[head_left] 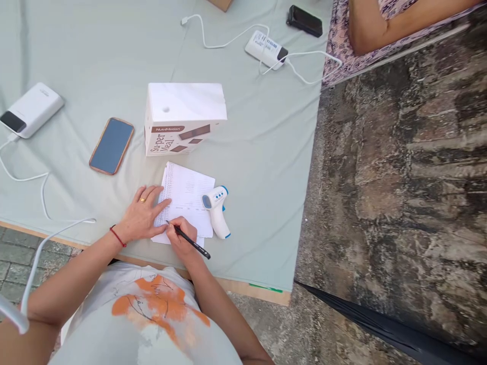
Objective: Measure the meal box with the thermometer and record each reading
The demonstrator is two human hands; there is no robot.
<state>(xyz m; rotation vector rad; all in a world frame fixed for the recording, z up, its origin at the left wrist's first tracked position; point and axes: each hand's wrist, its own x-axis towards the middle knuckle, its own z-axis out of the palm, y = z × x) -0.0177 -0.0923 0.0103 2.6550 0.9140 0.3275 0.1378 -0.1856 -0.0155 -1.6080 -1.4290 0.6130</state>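
My right hand (pixel 182 237) is closed around a black pen (pixel 195 244), its tip down on the lower left part of a sheet of paper (pixel 190 195). Rows of small writing or print run along the sheet's left side; I cannot read them. My left hand (pixel 146 213), with a ring and a red wrist cord, lies flat with fingers spread across the paper's left edge. A white and blue infrared thermometer (pixel 217 210) rests on the right edge of the paper. Just beyond the paper stands a white carton (pixel 186 104) with brown print.
A smartphone (pixel 111 146) lies left of the carton. White power banks (pixel 34 109) with white cables sit at far left and at the back, near a black device (pixel 304 21). Another person's arm (pixel 371 28) rests at upper right. The cloth-covered table (pixel 262 203) ends beside stone paving.
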